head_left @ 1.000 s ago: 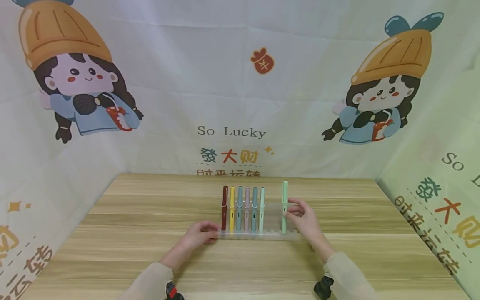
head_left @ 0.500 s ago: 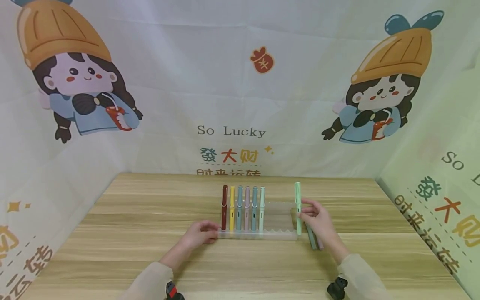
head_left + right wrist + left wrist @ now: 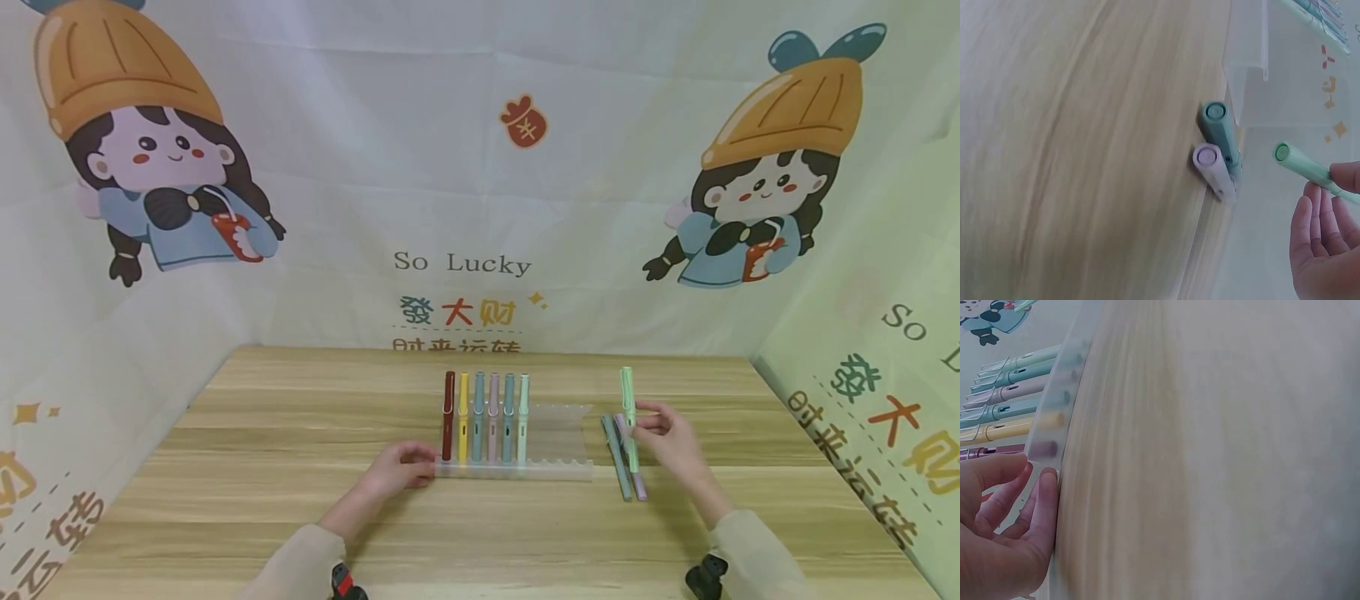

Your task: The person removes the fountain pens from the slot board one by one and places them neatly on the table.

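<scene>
In the head view, a clear plastic pen stand (image 3: 558, 472) bears a row of capped pens at its left part: dark red (image 3: 449, 417), yellow (image 3: 464, 417), blue, mauve, blue and pale mint (image 3: 523, 421). My left hand (image 3: 401, 467) holds the stand's left end between thumb and fingers. To the right of the stand, my right hand (image 3: 671, 437) pinches a light green pen (image 3: 627, 390), which it holds upright above the table. Beneath it lie a grey-green pen (image 3: 617, 462) and a lilac pen (image 3: 640, 489), side by side.
Wood-grain table (image 3: 480, 542) surrounds the stand. Behind it hangs a printed cloth (image 3: 337, 208), with more cloth at both sides. In the right wrist view, the stand's end (image 3: 1247, 59) is close to the two lying pens.
My right hand has carried the light green pen rightward, from over the stand to above the two lying pens, which have come into view. My left hand stays at the stand's end.
</scene>
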`<state>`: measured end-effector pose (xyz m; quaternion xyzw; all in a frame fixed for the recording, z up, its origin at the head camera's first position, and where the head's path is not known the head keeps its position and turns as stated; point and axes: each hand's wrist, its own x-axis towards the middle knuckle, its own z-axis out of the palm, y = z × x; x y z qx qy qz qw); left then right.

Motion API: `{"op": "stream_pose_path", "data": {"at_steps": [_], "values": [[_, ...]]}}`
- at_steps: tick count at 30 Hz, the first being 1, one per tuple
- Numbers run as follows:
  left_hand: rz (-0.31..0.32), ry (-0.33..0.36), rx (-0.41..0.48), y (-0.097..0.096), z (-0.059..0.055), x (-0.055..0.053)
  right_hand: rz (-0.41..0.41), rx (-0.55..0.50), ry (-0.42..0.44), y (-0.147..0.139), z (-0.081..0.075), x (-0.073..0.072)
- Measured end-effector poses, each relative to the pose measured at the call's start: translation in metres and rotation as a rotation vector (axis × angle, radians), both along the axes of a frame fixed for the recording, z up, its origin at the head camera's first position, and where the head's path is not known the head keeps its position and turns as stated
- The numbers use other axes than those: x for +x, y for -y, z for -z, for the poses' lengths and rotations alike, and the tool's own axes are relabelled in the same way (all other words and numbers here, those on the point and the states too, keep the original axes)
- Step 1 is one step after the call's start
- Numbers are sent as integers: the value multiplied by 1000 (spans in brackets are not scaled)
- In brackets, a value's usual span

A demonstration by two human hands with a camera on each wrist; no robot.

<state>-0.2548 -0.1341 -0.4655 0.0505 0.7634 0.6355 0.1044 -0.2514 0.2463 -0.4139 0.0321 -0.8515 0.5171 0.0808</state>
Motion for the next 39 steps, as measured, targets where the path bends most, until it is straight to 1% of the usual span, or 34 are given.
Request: {"op": "stream_pose_path", "data": {"at_steps": [8,14,19,28,34,39], "values": [[12,-5,-5,0,-1,1,9,68,20,-17,0,3],[15,-11,-7,1,0,1,28,137,42,-27,3,4],[17,-14,-11,1,1,2,13,177,55,-33,7,5],[26,-17,9,2,2,1,10,204,73,-30,13,8],[24,-17,5,1,1,1,20,276,77,-27,16,8],[14,-15,2,0,1,0,16,319,102,-28,20,6]]}}
